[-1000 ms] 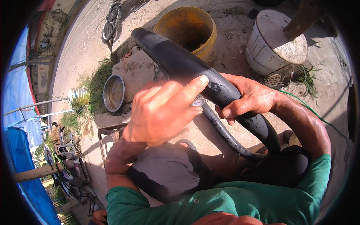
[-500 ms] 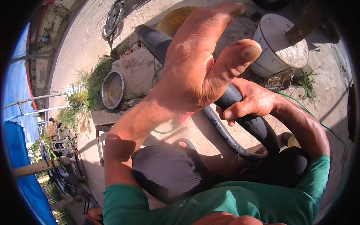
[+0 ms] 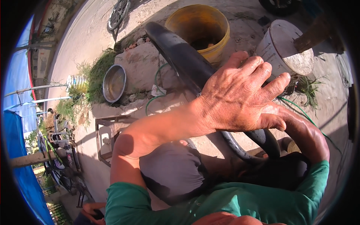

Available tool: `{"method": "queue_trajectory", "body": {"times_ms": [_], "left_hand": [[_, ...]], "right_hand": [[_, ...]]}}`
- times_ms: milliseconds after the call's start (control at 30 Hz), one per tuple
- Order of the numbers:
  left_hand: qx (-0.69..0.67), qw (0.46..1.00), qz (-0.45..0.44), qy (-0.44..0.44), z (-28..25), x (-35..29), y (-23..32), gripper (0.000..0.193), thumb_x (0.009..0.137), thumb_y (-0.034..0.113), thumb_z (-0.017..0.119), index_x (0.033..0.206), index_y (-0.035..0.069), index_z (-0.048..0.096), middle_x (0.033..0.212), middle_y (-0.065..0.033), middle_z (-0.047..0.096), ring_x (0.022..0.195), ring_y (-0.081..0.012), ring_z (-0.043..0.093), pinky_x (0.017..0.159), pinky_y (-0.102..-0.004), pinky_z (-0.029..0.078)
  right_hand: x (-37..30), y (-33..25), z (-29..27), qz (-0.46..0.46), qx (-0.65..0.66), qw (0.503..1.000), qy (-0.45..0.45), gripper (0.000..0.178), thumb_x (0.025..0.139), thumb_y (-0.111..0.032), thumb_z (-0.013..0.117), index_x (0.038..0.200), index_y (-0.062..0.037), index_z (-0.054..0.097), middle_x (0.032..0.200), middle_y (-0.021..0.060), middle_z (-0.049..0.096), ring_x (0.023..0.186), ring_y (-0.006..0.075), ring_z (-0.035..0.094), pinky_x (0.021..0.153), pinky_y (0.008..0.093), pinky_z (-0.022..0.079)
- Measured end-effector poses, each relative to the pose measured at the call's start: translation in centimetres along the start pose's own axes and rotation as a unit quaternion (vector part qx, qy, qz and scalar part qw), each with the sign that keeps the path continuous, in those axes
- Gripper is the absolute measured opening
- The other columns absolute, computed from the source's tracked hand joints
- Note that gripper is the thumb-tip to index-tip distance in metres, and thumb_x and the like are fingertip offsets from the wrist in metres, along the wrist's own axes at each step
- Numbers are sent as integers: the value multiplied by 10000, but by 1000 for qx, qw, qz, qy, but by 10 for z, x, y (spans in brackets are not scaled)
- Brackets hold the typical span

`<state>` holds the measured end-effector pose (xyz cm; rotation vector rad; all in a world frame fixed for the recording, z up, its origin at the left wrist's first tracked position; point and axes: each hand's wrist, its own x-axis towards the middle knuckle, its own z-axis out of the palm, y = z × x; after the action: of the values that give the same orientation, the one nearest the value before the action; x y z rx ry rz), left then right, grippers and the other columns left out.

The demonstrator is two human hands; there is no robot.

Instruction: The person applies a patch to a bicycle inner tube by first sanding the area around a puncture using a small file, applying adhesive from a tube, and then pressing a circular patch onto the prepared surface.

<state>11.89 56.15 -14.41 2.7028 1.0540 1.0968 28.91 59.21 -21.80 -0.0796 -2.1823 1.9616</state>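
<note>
Black tube (image 3: pixel 180 50), nearside of yellow bucket (image 3: pixel 218 52): apparently mid-handling, next move likely needing steady support; left hand (image 3: pixel 240 95) splayed over it, right hand (image 3: pixel 273 108) (mostly hidden) grip untellable.

One black tube (image 3: pixel 180 50) crossed in front of one yellow bucket (image 3: pixel 198 20); one round metal bowl (image 3: pixel 114 83) lay to the bucket's left, one white drum (image 3: pixel 267 52) to its right.

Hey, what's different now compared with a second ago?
The left hand has moved rightward from beside the tube and is spread open in front of the right hand, mostly hiding it, so that hand's grip can't be checked. The tube, bucket and basin stay about as they were.
</note>
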Motion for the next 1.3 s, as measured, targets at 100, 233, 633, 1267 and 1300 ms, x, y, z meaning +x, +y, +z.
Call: {"method": "queue_trajectory", "body": {"times_ms": [100, 233, 633, 1267, 1300], "left_hand": [[-39, 999, 28, 3, 5, -6, 9, 915, 873, 831, 494, 1292, 30, 637, 1007, -166, 643, 1016, -320, 598, 978, -499, 438], [-100, 995, 28, -8, 2, -10, 20, 926, 907, 828, 425, 1282, 11, 646, 1012, -170, 664, 1015, -332, 598, 1009, -527, 403], [-196, 978, 40, -65, 2, -12, 39, 828, 829, 732, 645, 1220, 3, 639, 1027, -146, 664, 1013, -312, 624, 893, -474, 433], [-199, 976, 23, -82, 3, -9, 42, 765, 824, 646, 706, 1180, -31, 682, 1000, -158, 676, 1018, -321, 625, 891, -472, 454], [-199, 976, 23, -82, 2, -9, 41, 765, 824, 646, 706, 1180, -31, 682, 1000, -158, 676, 1018, -321, 625, 891, -472, 454]], "right_hand": [[3, -9, 1, 32, 42, 999, 0, 245, 915, -195, 811, 1083, -46, 715, 999, 41, 743, 956, 159, 701, 881, 336, 560], [4, -21, 1, 80, 108, 991, 6, 261, 910, -182, 808, 1104, -44, 699, 996, 43, 737, 947, 159, 700, 874, 336, 561], [-7, -45, 4, 142, 203, 968, 42, 324, 895, -142, 797, 1166, -40, 652, 988, 48, 720, 921, 158, 694, 854, 336, 565], [5, -42, 3, 154, 287, 944, 50, 445, 871, -79, 779, 1264, -34, 576, 976, 57, 692, 880, 157, 686, 821, 335, 570], [6, -41, 4, 155, 289, 944, 49, 451, 869, -76, 778, 1269, -33, 572, 975, 57, 691, 878, 157, 686, 819, 335, 570]]}}
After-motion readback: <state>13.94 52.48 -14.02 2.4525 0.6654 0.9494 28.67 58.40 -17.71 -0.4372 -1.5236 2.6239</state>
